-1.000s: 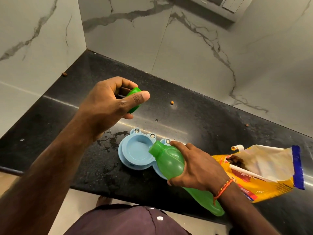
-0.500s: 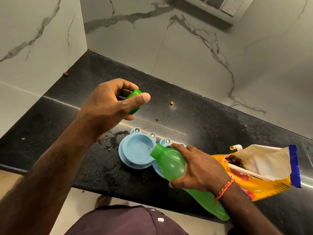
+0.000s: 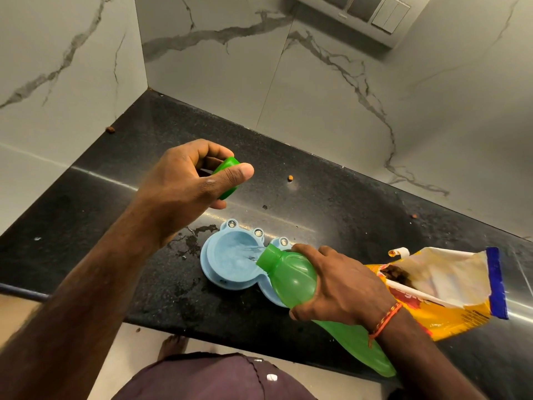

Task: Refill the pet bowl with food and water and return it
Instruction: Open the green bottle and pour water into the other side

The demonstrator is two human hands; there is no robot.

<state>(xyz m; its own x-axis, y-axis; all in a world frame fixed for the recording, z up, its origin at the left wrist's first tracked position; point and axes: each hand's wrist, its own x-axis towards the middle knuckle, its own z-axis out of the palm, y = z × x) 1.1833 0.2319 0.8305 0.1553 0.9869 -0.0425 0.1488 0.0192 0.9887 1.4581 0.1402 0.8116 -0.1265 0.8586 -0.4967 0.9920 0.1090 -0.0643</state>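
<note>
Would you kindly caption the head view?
Right hand tips green bottle, pouring water into blue pet bowl; left hand holds cap.

There is one light blue plastic double pet bowl (image 3: 230,264) with two basins, one translucent green plastic bottle (image 3: 291,280), one green bottle cap (image 3: 227,180), one open yellow pet food bag (image 3: 450,287), and three visible brown kibble pieces (image 3: 290,178) scattered on one black granite counter (image 3: 346,197).

The right hand (image 3: 343,287) grips a tilted green bottle (image 3: 291,280), its open mouth over the left well of the blue pet bowl (image 3: 230,259); water streams into that well. The left hand (image 3: 187,183) holds the green cap (image 3: 229,176) above the black tabletop (image 3: 346,203). An opened yellow food bag (image 3: 450,284) lies at right, and kibble bits are scattered on the tabletop.
</note>
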